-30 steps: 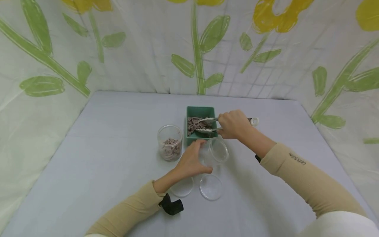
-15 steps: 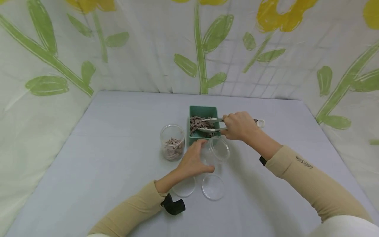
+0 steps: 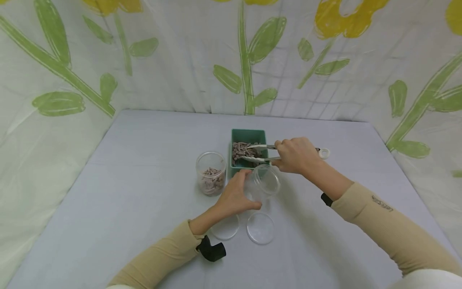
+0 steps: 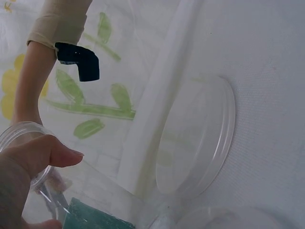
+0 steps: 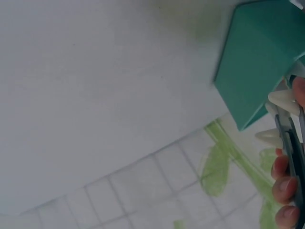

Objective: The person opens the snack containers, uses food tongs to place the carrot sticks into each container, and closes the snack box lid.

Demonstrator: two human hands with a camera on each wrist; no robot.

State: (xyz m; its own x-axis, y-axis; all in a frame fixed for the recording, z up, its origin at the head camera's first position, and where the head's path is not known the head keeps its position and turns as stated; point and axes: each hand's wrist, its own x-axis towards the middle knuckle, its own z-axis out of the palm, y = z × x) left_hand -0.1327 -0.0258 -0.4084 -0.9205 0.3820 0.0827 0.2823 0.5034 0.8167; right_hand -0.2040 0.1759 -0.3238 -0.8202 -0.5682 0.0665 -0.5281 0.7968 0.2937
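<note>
The left hand (image 3: 232, 196) is spread wide, with its thumb and fingers curled around a clear jar (image 3: 255, 192). The jar is tipped over, and its mouth faces about 2 o'clock. I can't see any strips in it. The right hand (image 3: 297, 154), at 2 o'clock from the left one, is closed around the tongs (image 3: 258, 147). The tongs point to 9 o'clock, and their two white tips are apart, in among the brown strips (image 3: 242, 150). I can't tell if any strip is caught between the tips.

Those strips sit in the green box (image 3: 249, 134), at about 1 o'clock from the left hand. There is a good heap in there.

Between 10 and 11 o'clock from the left hand is another clear jar, the upright jar (image 3: 200, 176). It stands just beside the box with strips in its lower part. Two clear lids lie on the table: the near-right lid (image 3: 260, 228) between 4 and 5 o'clock, and the near-left lid (image 3: 225, 228) just past 6, partly hidden by the arm.

So it looks like one jar has its share and the tipped one has none yet. Filling it seems to be left, and neither lid is on. Farther out, at 12 o'clock, hangs a flowery sheet (image 3: 180, 80).
</note>
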